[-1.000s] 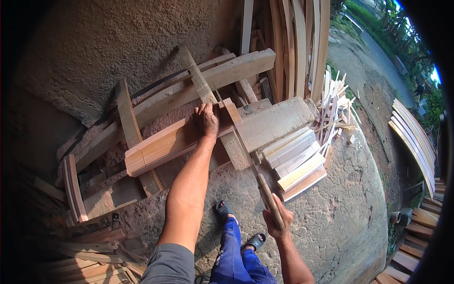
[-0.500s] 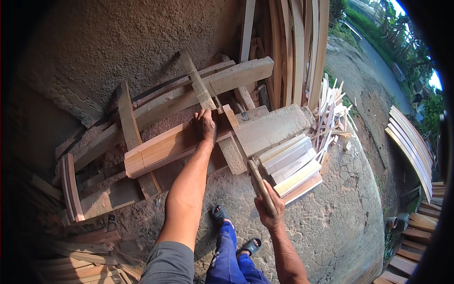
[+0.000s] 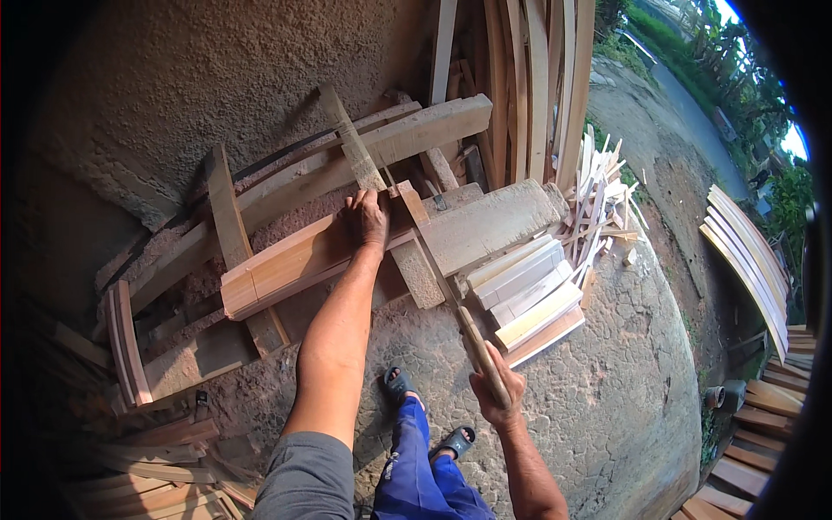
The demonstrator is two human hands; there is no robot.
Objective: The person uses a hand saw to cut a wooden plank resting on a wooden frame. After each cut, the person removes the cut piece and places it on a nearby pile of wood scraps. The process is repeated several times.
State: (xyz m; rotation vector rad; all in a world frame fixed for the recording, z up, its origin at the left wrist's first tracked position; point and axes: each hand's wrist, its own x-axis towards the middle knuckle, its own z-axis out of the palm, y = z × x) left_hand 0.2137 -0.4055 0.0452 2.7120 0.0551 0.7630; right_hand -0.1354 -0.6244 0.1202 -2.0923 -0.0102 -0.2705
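**Wood plank pinned by one hand while the other grips a long blade**

Reddish-brown wood fills the view from above. The left hand (image 3: 367,221) lies flat, fingers spread, on the far end of a reddish plank (image 3: 295,264), with the arm stretched straight out; the press looks meant to keep the plank from shifting. The plank rests on a rough stack of grey beams (image 3: 407,139) and offcuts that serves as a worktop, lifting it off the ground.

The right hand (image 3: 496,390), nearer the body, is closed around the wooden handle of a long-bladed cutting tool (image 3: 451,295). Its thin blade runs up and away from this hand toward the left hand, and its tip ends just beside the plank, near the left hand's fingers. Whether the blade touches the wood cannot be told.

Just beyond the right hand sits a neat pile of pale cut boards (image 3: 529,290), stacked flat. Further out, thin splinters (image 3: 598,191) lie heaped. Tall slats (image 3: 529,78) lean upright beyond both hands. Below the hands, blue trouser legs and sandalled feet (image 3: 403,386) stand on cracked concrete ground (image 3: 607,390).
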